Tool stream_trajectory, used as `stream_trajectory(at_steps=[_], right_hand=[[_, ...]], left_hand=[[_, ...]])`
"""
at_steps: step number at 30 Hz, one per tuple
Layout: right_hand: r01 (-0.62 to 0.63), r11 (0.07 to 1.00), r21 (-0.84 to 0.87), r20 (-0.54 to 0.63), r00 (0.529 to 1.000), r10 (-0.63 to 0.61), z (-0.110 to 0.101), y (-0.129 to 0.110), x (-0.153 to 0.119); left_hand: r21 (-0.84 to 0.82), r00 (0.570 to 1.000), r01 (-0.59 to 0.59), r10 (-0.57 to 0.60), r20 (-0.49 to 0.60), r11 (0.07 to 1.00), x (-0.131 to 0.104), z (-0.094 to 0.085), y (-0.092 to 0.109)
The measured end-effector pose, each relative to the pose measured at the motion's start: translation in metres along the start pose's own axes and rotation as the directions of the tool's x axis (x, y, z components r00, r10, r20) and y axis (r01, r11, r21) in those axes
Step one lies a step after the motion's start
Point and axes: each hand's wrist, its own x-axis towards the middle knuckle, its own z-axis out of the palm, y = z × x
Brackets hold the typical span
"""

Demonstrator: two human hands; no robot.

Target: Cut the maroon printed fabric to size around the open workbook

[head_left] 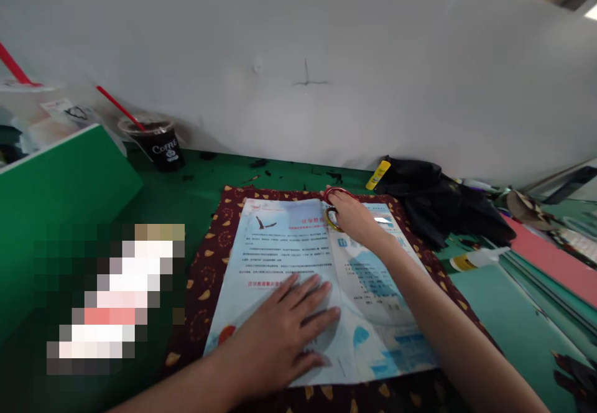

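Note:
An open printed booklet [280, 245] lies on a dark maroon patterned cloth [205, 276]. My left hand [284, 332] rests flat on the lower part of its left page, fingers spread. At the top of the right page, near the fold, my right hand [347, 214] has its fingers closed on scissors [332, 217] with red and yellow handles. A bit of blade shows just right of that hand; the rest of the scissors is hidden under it.
A dark drink cup [165, 148] with a red straw stands back left, beside a green board [69, 214]. Back right lie a black bag [420, 189], a yellow object [378, 175] and a glue bottle [478, 259]. Folders [550, 264] fill the far right.

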Motion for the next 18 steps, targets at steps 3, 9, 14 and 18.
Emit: stream_trajectory(at_steps=[3,9,14,18], right_hand=[[-0.016,0.995,0.098,-0.102,0.994,0.026,-0.028,0.012,0.021],[-0.015,0.935,0.354,-0.224,0.969,0.101,-0.078,0.017,0.080],[-0.020,0.492,0.871,-0.117,0.962,0.247,-0.079,0.014,0.124],[-0.037,0.351,0.936,-0.063,0.961,0.269,-0.069,0.005,0.146]], left_hand=[[-0.016,1.000,0.030,-0.030,0.007,0.999,0.003,0.001,0.003],[-0.008,0.991,0.065,-0.065,-0.114,0.998,0.020,0.003,0.002],[-0.149,0.920,0.313,-0.338,-0.199,0.938,0.060,-0.034,-0.037],[-0.135,0.744,0.537,-0.543,-0.390,0.833,0.107,-0.054,-0.090]])
